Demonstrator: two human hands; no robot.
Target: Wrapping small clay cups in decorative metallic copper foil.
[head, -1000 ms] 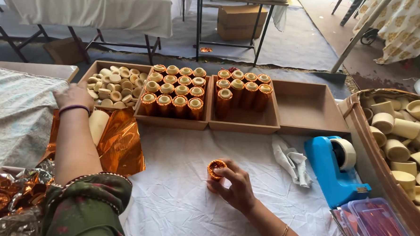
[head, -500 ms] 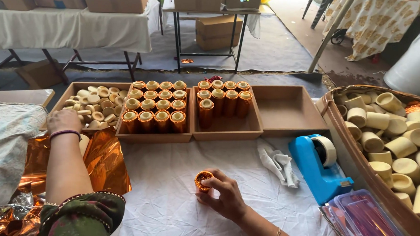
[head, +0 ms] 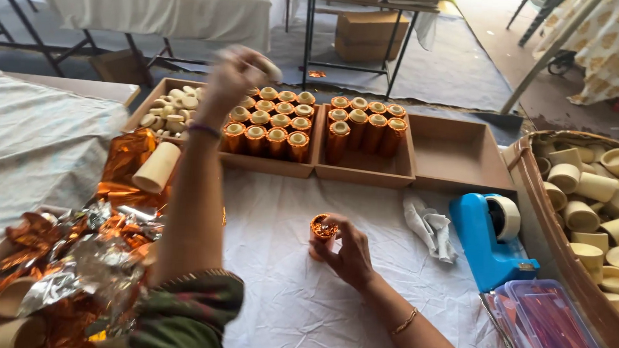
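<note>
Since the earlier frame, the left hand [head: 239, 73] had risen from the tray of cream discs [head: 168, 106], blurred, fingers pinched on a small cream disc [head: 271, 69]; the white-clothed table [head: 283, 291] carried cardboard trays [head: 355, 170] of orange foil-wrapped tubes [head: 363, 131]; a basket [head: 531, 197] of bare cream tubes stood to the right, beside a blue tape dispenser [head: 491, 241]; the right hand [head: 351, 252] was clamped around one orange foil-wrapped tube [head: 321, 234], upright on the cloth.

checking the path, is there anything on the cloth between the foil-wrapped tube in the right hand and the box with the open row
Nothing visible: bare white cloth lies between the foil-wrapped tube in the right hand and the box.
</note>
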